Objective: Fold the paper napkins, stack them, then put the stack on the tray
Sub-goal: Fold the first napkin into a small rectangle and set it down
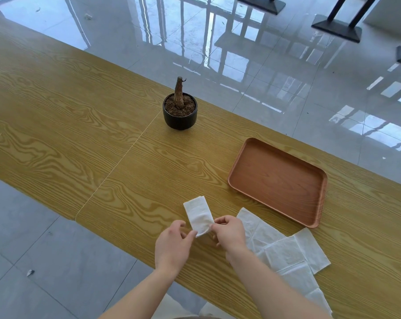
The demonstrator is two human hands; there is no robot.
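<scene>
Head view
Room: glossy grey tiled floor with window reflections; dark stand bases at the far right.
Worktop: long yellow wood-grain worktop running diagonally, with a thin seam line across it.
Plant pot: black round pot of brown soil with a bare cut stem standing upright, at the far side of the worktop, well apart from the rest.
Tray: brown wooden tray with rounded corners, right of centre, nothing lying in it.
Folded napkin: white folded napkin lying on the worktop in front of the hands, its near end lifted slightly between them.
Left hand: left hand, thumb and fingers pinching the near left corner of the folded napkin.
Right hand: right hand, fingers curled, pinching the near right corner of the same napkin.
Unfolded napkins: several white unfolded napkins overlapping flat on the worktop, just right of the right forearm and near the tray's near edge, not touching it.
</scene>
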